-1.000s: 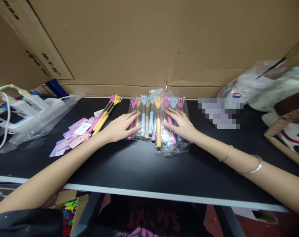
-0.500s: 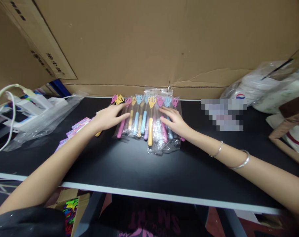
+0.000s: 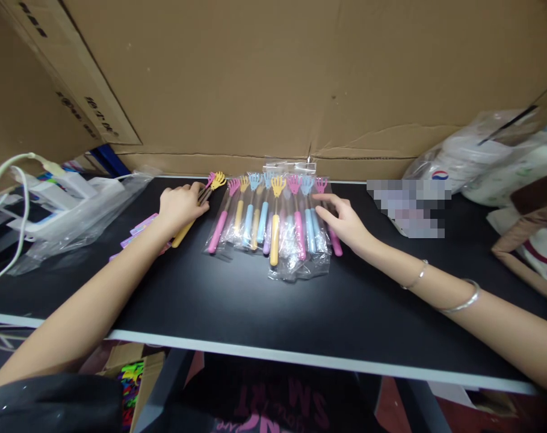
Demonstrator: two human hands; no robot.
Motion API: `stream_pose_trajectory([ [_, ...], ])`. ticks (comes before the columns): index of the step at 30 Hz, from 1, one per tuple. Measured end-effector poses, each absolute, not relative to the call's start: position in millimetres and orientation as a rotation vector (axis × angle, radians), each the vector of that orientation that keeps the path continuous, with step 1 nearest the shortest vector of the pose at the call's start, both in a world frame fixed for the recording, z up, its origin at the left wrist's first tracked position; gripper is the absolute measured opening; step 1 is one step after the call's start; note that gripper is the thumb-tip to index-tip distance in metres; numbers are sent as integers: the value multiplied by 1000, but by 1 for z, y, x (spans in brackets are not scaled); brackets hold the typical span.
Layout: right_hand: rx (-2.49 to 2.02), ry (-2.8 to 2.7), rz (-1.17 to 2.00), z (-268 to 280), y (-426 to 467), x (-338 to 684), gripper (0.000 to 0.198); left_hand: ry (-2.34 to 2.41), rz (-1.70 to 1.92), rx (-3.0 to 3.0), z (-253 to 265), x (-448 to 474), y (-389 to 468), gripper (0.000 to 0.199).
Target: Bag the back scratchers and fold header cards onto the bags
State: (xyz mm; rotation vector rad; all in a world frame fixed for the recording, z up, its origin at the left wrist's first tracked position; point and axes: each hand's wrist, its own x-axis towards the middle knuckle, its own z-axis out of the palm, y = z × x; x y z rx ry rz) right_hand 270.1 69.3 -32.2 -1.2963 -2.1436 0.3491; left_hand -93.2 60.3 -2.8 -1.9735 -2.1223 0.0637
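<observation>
Work shifts: left hand (image 3: 182, 207) leaves bagged scratchers (image 3: 275, 234) for loose scratchers (image 3: 183, 233) near the tabletop (image 3: 237, 307)'s back edge.
Its fingers curl — grip unclear; right hand (image 3: 345, 224) half-open, seemingly empty.

Tabletop (image 3: 255, 300): diffuse pale glare, centre
Clear bags (image 3: 292, 273): small sharp glints
Cardboard (image 3: 237, 78): soft, fairly even light
Below tabletop's front edge: dim
Tabletop, right rear: pixelated patch (image 3: 408, 210)
Frame edges: wide-angle stretch

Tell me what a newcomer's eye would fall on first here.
Probably the bright row of bagged sticks with hand-shaped heads, midway along the black table. Next, the left hand, curled over more sticks left of the row, and the right hand at the row's right end.
</observation>
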Motion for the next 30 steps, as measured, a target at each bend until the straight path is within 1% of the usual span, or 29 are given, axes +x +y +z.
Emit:
stream_pose_trajectory([
  [3, -1317, -1992, 481, -33, 71, 267, 46, -2163, 62, -1947, -3, -90, 60, 58],
  [5, -1293, -1983, 495, -33, 72, 266, 47, -2199, 52, -1927, -2, -89, 59, 56],
  [10, -1242, -2060, 407, -35, 77, 268, 49, -2332, -58, -1888, 4, -89, 59, 46],
  [18, -1162, -2155, 314, -41, 77, 268, 45, -2255, -2, -2004, -6, -94, 61, 46],
  [23, -1123, -2192, 275, -41, 75, 267, 49, -2294, -38, -1986, -2, -91, 61, 43],
  [25, -1097, -2229, 258, -42, 76, 268, 54, -2325, -164, -1958, 6, -93, 59, 41],
  [30, -1188, -2317, 331, -45, 79, 267, 68, -2349, -924, -1918, 28, -102, 56, 32],
])
